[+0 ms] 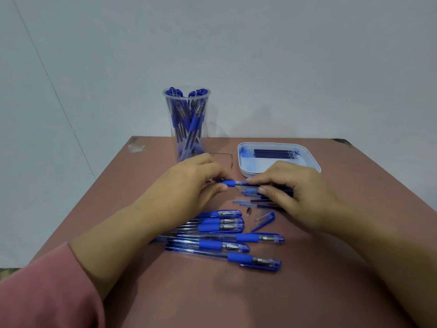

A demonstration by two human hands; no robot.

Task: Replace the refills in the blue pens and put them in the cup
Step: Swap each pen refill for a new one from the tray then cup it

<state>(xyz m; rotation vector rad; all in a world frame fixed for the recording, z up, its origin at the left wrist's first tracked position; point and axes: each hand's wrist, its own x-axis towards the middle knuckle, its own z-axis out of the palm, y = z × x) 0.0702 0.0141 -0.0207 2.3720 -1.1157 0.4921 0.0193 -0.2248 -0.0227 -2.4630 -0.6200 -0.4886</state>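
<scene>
Holding one blue pen [233,183] level and crosswise just above the brown table [236,301], between the two hands. Pinching its blue-grip end with the left hand [191,183], fingers curled over the top and thumb below. Gripping the clear barrel with the right hand [290,185], fingers curled over it and thumb pressed at the underside; far end of the barrel hidden under that palm. Just nearer than the pen, partly under the right hand's fingers: a few loose refills [246,201] and pale tube pieces, lying side by side on the table. Nearer still, a small metal tip [248,211] and a detached clear-and-blue cap [264,220], close together but not touching. Toward the body, between the forearms: a row of capped blue pens [222,224], roughly parallel, caps pointing right, some touching one another, several barrels hidden under the left forearm. Beyond the left hand, near the table's far edge: a tall clear cup [186,124], upright, packed with blue pens standing on end; base partly hidden by the left hand's knuckles. Beyond the right hand: a shallow white tray [315,165] smeared with blue ink, holding a bundle of dark refills [274,153] laid side by side near its far wall; near edge of the tray partly covered by the right hand. On the left arm, a pink sleeve [47,292], ending well short of the wrist. Behind everything, a plain pale wall [283,67].
</scene>
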